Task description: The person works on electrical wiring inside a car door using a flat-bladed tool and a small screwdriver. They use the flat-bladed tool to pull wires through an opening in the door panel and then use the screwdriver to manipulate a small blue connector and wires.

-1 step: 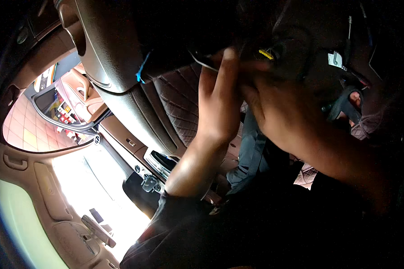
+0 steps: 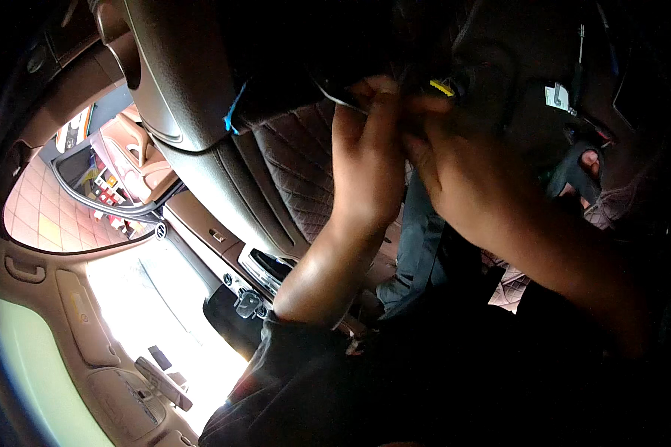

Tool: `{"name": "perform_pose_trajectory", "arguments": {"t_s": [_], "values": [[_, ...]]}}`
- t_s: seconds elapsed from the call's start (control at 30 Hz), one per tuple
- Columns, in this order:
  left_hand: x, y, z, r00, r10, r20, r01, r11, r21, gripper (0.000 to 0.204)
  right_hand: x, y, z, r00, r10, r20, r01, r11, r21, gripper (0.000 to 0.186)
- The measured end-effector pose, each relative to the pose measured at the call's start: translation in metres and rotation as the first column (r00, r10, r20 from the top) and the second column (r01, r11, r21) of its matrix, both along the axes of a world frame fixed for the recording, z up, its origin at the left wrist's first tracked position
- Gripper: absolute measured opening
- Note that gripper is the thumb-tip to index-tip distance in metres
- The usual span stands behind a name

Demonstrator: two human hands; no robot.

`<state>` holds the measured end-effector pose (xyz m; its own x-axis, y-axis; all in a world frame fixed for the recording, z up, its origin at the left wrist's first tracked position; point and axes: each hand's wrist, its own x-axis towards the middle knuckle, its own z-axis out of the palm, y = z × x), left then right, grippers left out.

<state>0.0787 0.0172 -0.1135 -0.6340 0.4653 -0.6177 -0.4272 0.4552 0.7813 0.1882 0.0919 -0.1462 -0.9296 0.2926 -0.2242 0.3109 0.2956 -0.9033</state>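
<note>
My left hand point(image 2: 369, 160) is raised at the dark underside above me, fingers bent beside a thin pale strip point(image 2: 337, 97); what they grip is hidden. My right hand point(image 2: 458, 179) is closed just right of it, fingertips meeting the left hand's in deep shadow; its grip cannot be made out. A blue tie or wire point(image 2: 235, 110) hangs to the left, and a small yellow piece point(image 2: 441, 87) sits above my right hand.
Around me is a car interior: a leather seat point(image 2: 168, 82), quilted dark covering point(image 2: 291, 167), dashboard vents point(image 2: 248, 304), a rear-view mirror point(image 2: 160, 382) and a side window point(image 2: 52, 201). At right are a slim metal rod point(image 2: 580, 56), a white tag point(image 2: 556, 97) and dark strapped footwear point(image 2: 578, 171).
Both hands have shifted very slightly among the shadows, with a small change in the bend of the fingers. The surroundings look the same.
</note>
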Motion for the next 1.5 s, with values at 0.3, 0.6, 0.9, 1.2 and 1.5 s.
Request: {"name": "perform_pose_trajectory", "arguments": {"t_s": [0.3, 0.6, 0.9, 1.2, 1.5], "values": [[-0.024, 0.002, 0.018, 0.974, -0.183, -0.135, 0.164, 0.977, -0.135, 0.023, -0.028, -0.015, 0.017, 0.984, 0.087, 0.155, -0.050, 0.971, -0.233, 0.031], [-0.030, -0.006, 0.016, 0.806, -0.431, -0.406, 0.350, 0.900, -0.261, 0.021, -0.026, -0.013, 0.018, 0.977, 0.136, 0.166, -0.062, 0.919, -0.389, 0.023], [0.026, -0.039, -0.004, 0.995, -0.091, -0.044, 0.092, 0.996, 0.015, 0.015, 0.020, -0.023, 0.001, 0.999, -0.032, -0.007, 0.029, 0.975, -0.219, 0.027], [0.006, -0.031, -0.018, 0.996, -0.085, -0.034, 0.090, 0.980, 0.179, 0.018, -0.001, -0.007, 0.003, 0.991, 0.086, 0.097, -0.061, 0.969, -0.241, 0.027], [-0.002, -0.029, -0.012, 0.965, -0.174, -0.196, 0.199, 0.974, 0.112, 0.016, -0.007, -0.010, 0.004, 0.997, 0.076, 0.015, -0.071, 0.971, -0.228, 0.022]]}}
